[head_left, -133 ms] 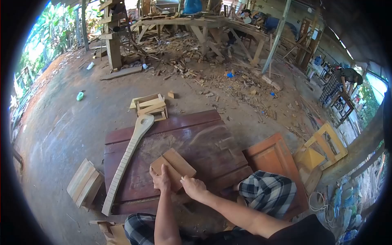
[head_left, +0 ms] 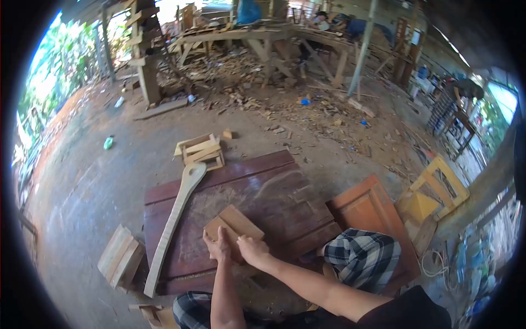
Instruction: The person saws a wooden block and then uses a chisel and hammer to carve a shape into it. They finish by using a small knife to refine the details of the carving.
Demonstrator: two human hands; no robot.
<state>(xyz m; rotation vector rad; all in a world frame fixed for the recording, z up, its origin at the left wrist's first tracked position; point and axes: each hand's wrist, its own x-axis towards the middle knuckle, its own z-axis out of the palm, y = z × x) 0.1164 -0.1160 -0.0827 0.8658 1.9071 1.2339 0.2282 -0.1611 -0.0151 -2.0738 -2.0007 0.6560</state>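
Observation:
A brown wooden block [head_left: 239, 217], with a lengthwise line or groove across its top, lies tilted on a dark red wooden panel [head_left: 274, 200]. My left hand [head_left: 219, 247] holds the block at its near left side, thumb up along the edge. At the block's near edge is my right hand [head_left: 253, 253], its fingers closed; whatever is inside them is too small to make out. To the left, a long pale wooden piece [head_left: 178, 216] with a rounded, hollowed end lies across the panel.
Small wooden frame pieces [head_left: 203, 149] sit beyond the panel. A stack of boards [head_left: 121, 256] stands at left. An orange-brown panel [head_left: 364, 205] and a yellow wooden frame [head_left: 438, 186] lie at right. Scraps litter the ground before a workbench [head_left: 235, 35]. Another person [head_left: 457, 101] bends at far right.
My right hand has shifted slightly left along the block's near edge. My left hand stays on the block. The whole view has tilted a little.

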